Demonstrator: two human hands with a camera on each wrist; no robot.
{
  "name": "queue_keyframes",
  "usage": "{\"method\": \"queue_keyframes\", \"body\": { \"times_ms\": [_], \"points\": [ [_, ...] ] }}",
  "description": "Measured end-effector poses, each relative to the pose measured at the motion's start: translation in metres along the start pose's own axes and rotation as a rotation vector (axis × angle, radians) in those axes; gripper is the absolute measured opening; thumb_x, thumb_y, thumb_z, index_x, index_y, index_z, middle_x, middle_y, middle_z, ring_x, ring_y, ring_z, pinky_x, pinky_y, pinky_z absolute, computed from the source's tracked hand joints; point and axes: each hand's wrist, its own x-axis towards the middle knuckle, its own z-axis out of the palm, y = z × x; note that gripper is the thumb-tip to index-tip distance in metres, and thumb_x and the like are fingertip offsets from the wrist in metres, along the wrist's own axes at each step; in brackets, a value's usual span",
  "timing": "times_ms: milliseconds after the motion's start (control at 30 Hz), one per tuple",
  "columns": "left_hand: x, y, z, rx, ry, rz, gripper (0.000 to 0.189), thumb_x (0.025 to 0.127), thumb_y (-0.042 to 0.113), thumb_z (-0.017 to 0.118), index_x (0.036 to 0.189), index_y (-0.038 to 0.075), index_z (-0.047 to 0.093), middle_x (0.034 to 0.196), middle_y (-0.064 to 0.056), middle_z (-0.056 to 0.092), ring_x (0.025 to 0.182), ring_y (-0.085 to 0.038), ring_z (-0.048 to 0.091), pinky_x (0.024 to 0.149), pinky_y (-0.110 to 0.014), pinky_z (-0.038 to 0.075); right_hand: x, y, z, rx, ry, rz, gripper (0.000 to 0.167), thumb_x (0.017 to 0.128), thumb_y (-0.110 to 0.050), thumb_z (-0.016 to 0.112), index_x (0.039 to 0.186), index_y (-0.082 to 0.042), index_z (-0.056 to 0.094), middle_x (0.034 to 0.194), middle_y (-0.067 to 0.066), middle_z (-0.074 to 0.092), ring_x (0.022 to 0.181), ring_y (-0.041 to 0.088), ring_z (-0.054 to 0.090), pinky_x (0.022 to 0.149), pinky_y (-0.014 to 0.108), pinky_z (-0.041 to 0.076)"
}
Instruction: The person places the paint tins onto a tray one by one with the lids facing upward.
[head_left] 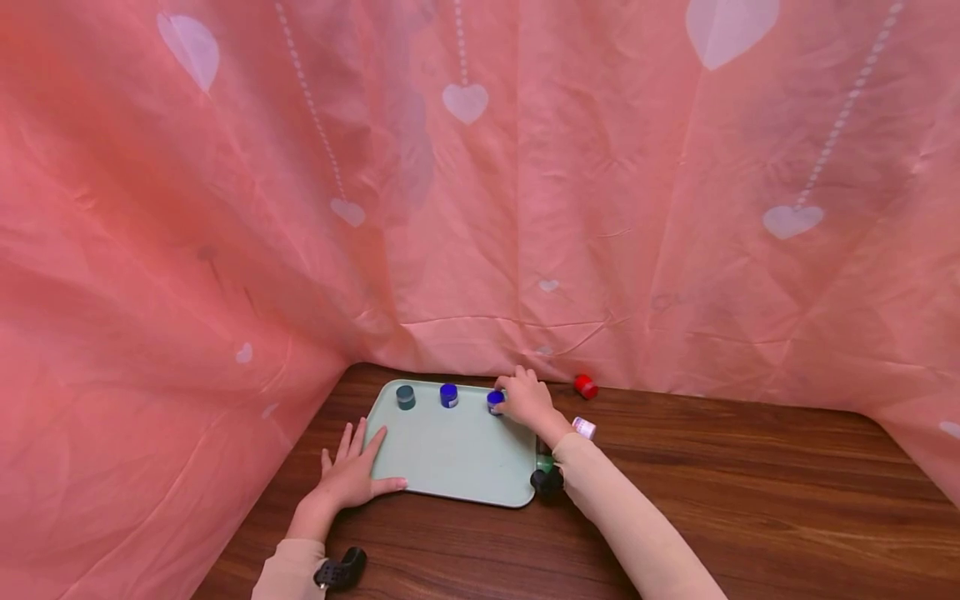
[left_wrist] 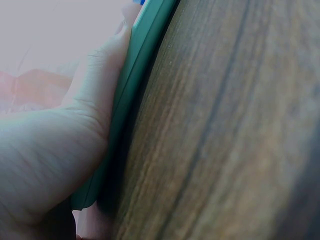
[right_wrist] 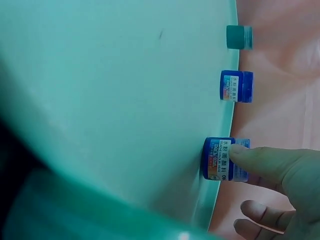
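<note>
Two arms (head_left: 630,517) reach forward — the left hand (head_left: 347,477), fingers splayed straight, touching the near-left corner of the tray (head_left: 450,454), the right hand (head_left: 528,402) pinching a blue jar (right_wrist: 216,157) at its far-right corner.

pink cloth (head_left: 600,208) hung at l. side + back on my head feed, soft folds thru/out. white heart prints (head_left: 465,103) on it, several at ends of dotted lines (head_left: 851,100). upper l. area deeper orange-red. thin crease (head_left: 472,317) runs across back, low down. below cloth i get dk brown wood table (head_left: 750,467), streaky grain. l. wrist view: bg washed out v. bright, upper l.; r. wrist view shows me cloth paler.
</note>
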Motion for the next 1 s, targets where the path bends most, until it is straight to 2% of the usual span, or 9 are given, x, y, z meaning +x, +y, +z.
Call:
{"method": "queue_keyframes", "body": {
  "times_ms": [333, 633, 767, 1000],
  "points": [
    [0.002, 0.000, 0.000, 0.015, -0.016, -0.012, 0.111, 0.071, 0.077, 0.064, 0.155, 0.016, 0.026, 0.164, -0.022, 0.004, 0.149, -0.047, -0.003, 0.103, -0.081, 0.003, 0.001, 0.001, 0.000, -0.007, -0.020, 0.035, 0.037, 0.083, -0.034, 0.077, 0.112, -0.014, 0.069, 0.109, 0.011, 0.055, 0.098, 0.027, 0.048, 0.081, 0.044, 0.050],
    [0.002, -0.001, 0.002, 0.013, -0.009, -0.010, 0.111, 0.071, 0.077, 0.065, 0.155, 0.016, 0.027, 0.164, -0.021, 0.004, 0.150, -0.046, -0.003, 0.104, -0.081, 0.003, -0.002, 0.006, -0.007, 0.031, -0.023, 0.052, 0.046, 0.082, -0.038, 0.078, 0.118, -0.013, 0.066, 0.115, 0.013, 0.057, 0.105, 0.030, 0.050, 0.088, 0.048, 0.049],
    [0.003, -0.002, 0.002, 0.005, -0.010, -0.007, 0.111, 0.071, 0.077, 0.065, 0.155, 0.015, 0.027, 0.164, -0.022, 0.003, 0.150, -0.046, -0.004, 0.103, -0.081, 0.002, -0.006, 0.007, -0.013, 0.035, -0.020, 0.042, 0.048, 0.081, -0.040, 0.078, 0.119, -0.015, 0.065, 0.118, 0.013, 0.057, 0.107, 0.031, 0.051, 0.089, 0.050, 0.049],
    [0.001, -0.001, 0.001, -0.006, -0.006, 0.002, 0.113, 0.070, 0.078, 0.064, 0.155, 0.014, 0.027, 0.163, -0.023, 0.005, 0.149, -0.047, -0.003, 0.103, -0.082, 0.001, -0.012, 0.016, -0.020, 0.039, -0.010, 0.009, 0.047, 0.081, -0.040, 0.077, 0.118, -0.015, 0.064, 0.115, 0.013, 0.058, 0.102, 0.031, 0.053, 0.087, 0.051, 0.050]
  ]
}}
